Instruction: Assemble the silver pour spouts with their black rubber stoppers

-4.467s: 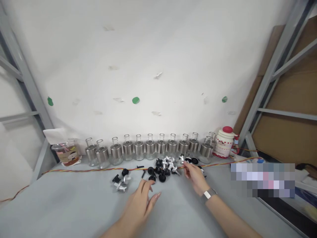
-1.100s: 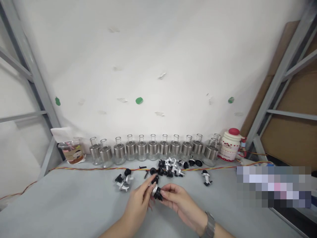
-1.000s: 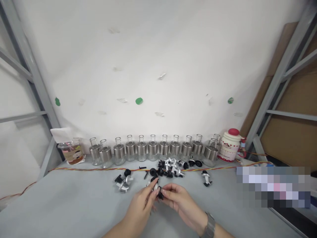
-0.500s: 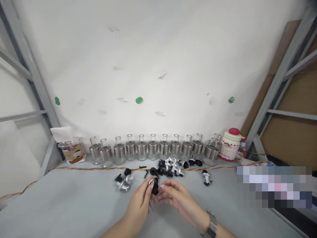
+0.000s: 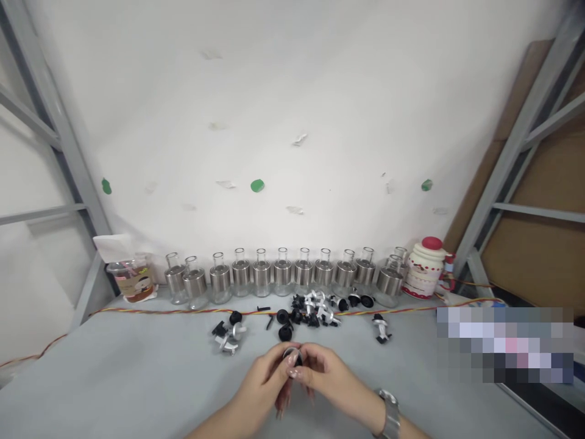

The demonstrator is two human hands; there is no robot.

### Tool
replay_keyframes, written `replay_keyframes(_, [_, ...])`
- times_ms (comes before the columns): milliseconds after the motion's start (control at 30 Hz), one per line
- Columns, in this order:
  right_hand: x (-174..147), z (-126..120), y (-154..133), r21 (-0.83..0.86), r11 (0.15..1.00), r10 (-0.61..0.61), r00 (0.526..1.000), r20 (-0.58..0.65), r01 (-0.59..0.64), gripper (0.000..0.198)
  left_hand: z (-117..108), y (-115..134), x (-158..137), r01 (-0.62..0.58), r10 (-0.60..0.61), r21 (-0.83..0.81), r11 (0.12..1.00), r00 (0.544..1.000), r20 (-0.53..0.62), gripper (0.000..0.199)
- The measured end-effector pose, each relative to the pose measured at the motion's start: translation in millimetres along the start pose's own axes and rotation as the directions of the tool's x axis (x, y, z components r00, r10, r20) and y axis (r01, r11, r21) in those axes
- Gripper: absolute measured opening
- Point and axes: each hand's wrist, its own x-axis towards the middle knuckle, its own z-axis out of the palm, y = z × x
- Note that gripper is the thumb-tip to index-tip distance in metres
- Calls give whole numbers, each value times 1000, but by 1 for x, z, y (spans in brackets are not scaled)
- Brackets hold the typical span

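Note:
A small round black-and-silver bottle spout point(image 5: 293, 355) is pinched between both hands, its silver-rimmed round end turned up. My left hand point(image 5: 264, 381) grips it from the left, thumb pressed on top. My right hand point(image 5: 325, 373) closes on it from the right, with its thumb beside the other one; much of the spout is hidden by the fingers. Just beyond the hands lie a black round cap point(image 5: 286, 332) and another black cap point(image 5: 283, 316). Behind them sits a pile of silver and black spouts point(image 5: 315, 306).
A row of glass bottles with metal sleeves point(image 5: 261, 271) stands along the wall. Twisted red and yellow wire point(image 5: 150, 311) crosses the grey table. More spouts lie left point(image 5: 227, 338) and right point(image 5: 382, 329). A plastic cup point(image 5: 132, 283) and a decorated jar point(image 5: 425, 271) flank the bottles.
My right hand has moved left onto the spout. The spout has come slightly down and nearer, tilting its round end up, and the black cap behind it now shows fully.

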Motion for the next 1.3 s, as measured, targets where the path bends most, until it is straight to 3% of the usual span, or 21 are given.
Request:
replay_keyframes(667, [2, -1, 9, -23, 1000, -15, 999, 28, 15, 33, 0, -2, -1, -47, 43, 166, 985, 999, 29, 29])
replay_keyframes(1300, [-2, -3, 5, -28, 1000, 12, 999, 31, -11, 38, 4, -2, -5, -73, 66, 188, 979, 997, 42, 27])
